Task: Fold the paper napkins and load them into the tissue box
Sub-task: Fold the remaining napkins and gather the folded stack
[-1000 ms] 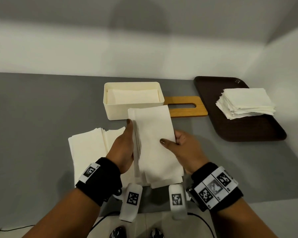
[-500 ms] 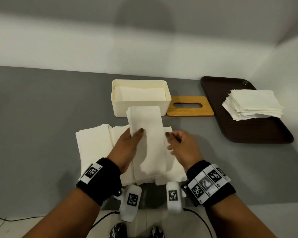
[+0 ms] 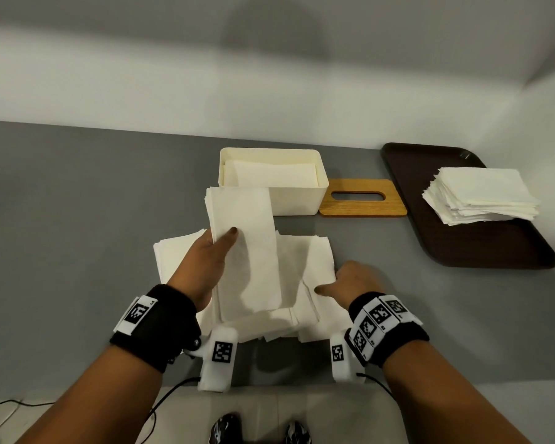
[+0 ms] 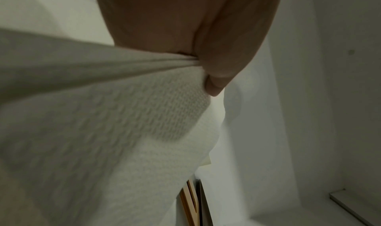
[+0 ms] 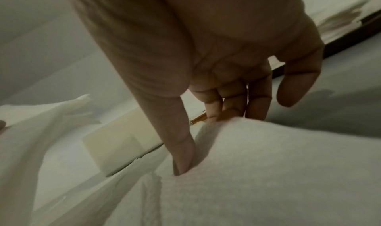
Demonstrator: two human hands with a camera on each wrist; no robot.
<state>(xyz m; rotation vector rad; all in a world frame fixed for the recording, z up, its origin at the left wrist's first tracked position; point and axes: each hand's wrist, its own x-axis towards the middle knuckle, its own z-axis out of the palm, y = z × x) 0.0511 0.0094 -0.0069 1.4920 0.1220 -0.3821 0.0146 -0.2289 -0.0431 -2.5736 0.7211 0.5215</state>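
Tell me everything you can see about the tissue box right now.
The tissue box is a cream, plastic-looking rectangular tub with rounded corners. It stands upright on the grey table, lid off. White folded napkins lie flat inside. Its wooden lid, with an oval slot, lies flat at its right side. The folded napkin held by the left hand overlaps its front left corner in view; contact cannot be told.

A gray table (image 3: 77, 219) holds everything. On it sits a cream tissue box (image 3: 302, 200) with no lid. Touching its right side lies a wooden lid (image 3: 362, 206) with a slot. Farther right is a dark brown tray (image 3: 500, 251). In front of the box lie white paper napkins (image 3: 318, 261), spread out.
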